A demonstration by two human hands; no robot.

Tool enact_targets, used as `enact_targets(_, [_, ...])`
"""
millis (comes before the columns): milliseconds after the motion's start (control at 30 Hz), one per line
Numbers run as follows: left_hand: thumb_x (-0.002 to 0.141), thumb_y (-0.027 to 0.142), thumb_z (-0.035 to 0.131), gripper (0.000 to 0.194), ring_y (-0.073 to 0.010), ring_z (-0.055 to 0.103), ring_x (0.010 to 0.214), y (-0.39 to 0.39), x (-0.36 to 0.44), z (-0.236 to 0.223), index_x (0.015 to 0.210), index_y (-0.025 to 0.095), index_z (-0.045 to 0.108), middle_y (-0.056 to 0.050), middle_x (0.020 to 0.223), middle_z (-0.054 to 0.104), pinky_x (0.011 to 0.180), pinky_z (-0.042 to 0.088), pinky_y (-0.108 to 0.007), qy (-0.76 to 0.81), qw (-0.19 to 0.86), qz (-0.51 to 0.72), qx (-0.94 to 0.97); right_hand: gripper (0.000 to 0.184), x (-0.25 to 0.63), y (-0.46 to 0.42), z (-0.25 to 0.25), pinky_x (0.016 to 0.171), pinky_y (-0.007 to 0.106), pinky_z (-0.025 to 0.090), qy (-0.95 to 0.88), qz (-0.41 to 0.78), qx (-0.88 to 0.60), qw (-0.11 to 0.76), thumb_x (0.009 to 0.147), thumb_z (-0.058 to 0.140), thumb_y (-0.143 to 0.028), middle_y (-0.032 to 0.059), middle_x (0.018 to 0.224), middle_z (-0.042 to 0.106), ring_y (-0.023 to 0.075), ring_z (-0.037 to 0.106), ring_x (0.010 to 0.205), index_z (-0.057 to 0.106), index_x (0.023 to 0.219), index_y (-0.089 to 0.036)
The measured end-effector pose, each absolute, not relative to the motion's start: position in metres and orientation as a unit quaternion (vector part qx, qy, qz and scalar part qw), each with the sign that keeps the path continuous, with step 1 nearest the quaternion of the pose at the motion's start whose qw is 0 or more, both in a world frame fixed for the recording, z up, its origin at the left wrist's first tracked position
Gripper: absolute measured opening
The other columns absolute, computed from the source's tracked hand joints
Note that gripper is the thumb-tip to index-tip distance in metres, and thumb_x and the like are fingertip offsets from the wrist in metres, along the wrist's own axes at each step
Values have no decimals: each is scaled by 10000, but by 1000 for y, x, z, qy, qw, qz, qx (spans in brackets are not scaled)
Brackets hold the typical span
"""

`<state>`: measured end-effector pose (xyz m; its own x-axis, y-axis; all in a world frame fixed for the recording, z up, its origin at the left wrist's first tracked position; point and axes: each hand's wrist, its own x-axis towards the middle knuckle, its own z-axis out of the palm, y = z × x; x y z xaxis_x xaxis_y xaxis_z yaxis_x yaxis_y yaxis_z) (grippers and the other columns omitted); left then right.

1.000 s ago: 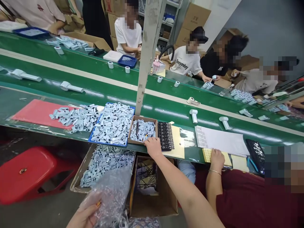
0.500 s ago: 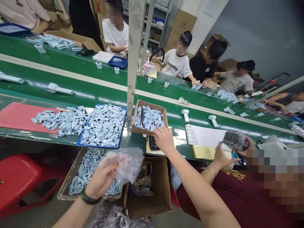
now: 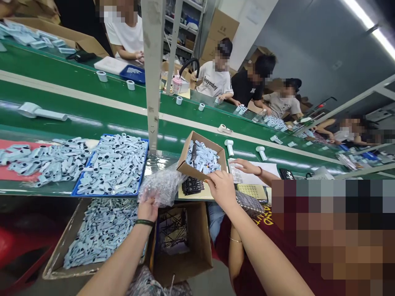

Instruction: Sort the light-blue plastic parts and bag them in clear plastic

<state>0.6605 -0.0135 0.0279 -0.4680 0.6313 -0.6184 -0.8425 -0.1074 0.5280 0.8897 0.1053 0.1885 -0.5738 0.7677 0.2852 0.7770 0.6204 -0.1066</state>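
Note:
My left hand (image 3: 148,210) is closed around a crumpled clear plastic bag (image 3: 162,185) at the bench's front edge, left of a small cardboard box (image 3: 191,167). Gripping the near wall of that box is my right hand (image 3: 224,188), its fingers over the rim. The box is tilted and holds light-blue plastic pieces (image 3: 204,157) and a dark strip-like item. Below its near side lie black parts (image 3: 191,186) on a yellowish sheet. Farther left, a blue tray (image 3: 74,190) is heaped with similar light-blue pieces.
Under the bench stand a carton of light-blue pieces (image 3: 49,269) and a carton with black wiry parts (image 3: 200,259). A metal post (image 3: 152,82) rises behind the bag. A co-worker in maroon (image 3: 286,246) sits close on the right. White fan-shaped parts (image 3: 228,146) lie on the green belt.
My left hand has moved the bag up and onto the bench edge beside the box. The box is now tilted in my right hand. The co-worker's hand reaches over the white sheet.

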Motion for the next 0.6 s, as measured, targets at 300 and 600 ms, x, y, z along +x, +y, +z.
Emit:
enact_targets(300, [685,-108,564,837,-231,698,1041,38,617,111,1389,343,519,-53,1172,688,797,600,-309,353,522,776,-9,140,863,103,193,798,345,338,-878,46,-446,166,983,555,-284,41,958,672,215,565,956,681,988,-225])
enact_targets(600, [700,-113,550,822,-261,668,1150,79,606,132,1376,354,545,-54,1315,648,878,594,-333,321,494,807,41,103,877,98,237,800,352,360,-860,60,-441,249,960,592,-278,28,886,646,212,565,902,672,935,-218])
